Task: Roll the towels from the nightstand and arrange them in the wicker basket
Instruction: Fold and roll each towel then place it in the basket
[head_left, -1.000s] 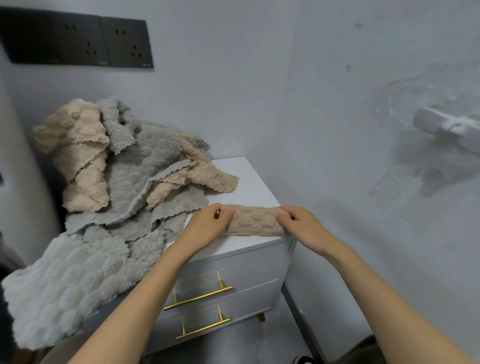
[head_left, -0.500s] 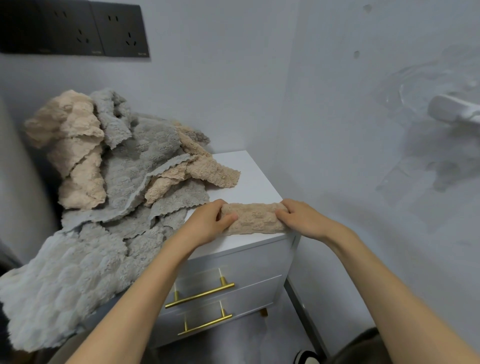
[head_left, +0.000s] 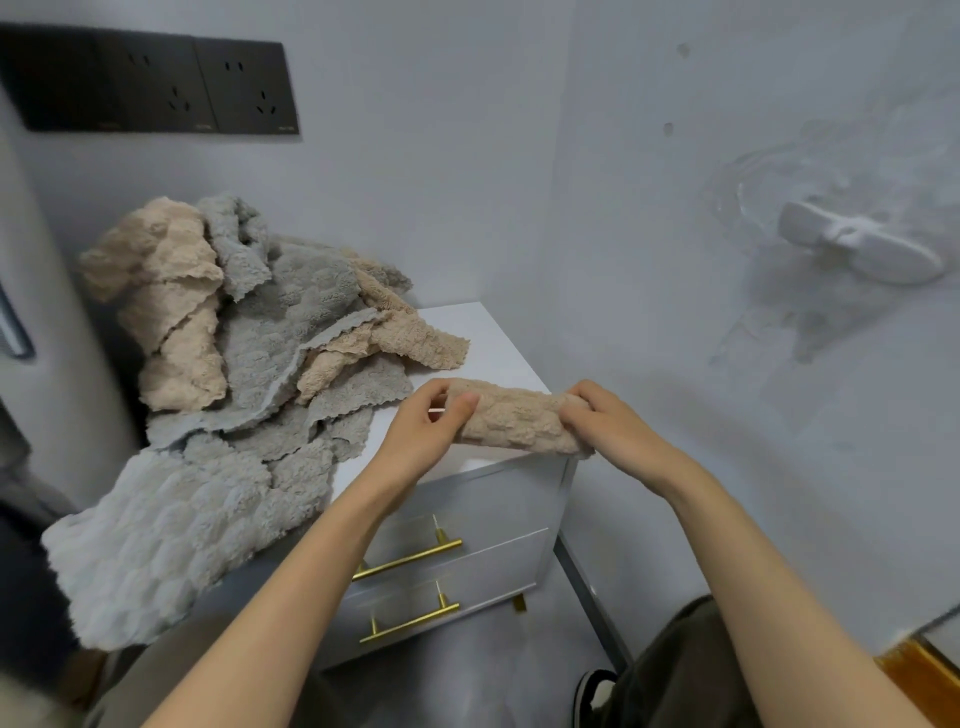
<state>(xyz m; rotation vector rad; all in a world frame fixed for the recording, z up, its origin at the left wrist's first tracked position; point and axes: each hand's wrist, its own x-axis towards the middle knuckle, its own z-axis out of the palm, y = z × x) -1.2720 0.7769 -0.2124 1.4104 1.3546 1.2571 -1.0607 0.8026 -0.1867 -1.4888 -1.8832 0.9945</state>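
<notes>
A rolled beige towel (head_left: 514, 418) is held lengthwise just above the front right corner of the white nightstand (head_left: 493, 338). My left hand (head_left: 423, 434) grips its left end with thumb and curled fingers. My right hand (head_left: 613, 423) grips its right end. A heap of loose grey and beige towels (head_left: 270, 353) covers the left part of the nightstand, and a pale grey towel (head_left: 156, 540) hangs over its front left edge. No wicker basket is in view.
The nightstand has two drawers with gold bar handles (head_left: 410, 558). Grey walls meet in a corner behind it. Black wall sockets (head_left: 156, 85) sit at the upper left. A white fixture (head_left: 857, 249) sticks out of the right wall. My leg and shoe (head_left: 670, 680) are at the bottom right.
Both hands have lifted the rolled beige towel slightly off the nightstand's front edge and closed more tightly round its ends. The towel heap has not moved.
</notes>
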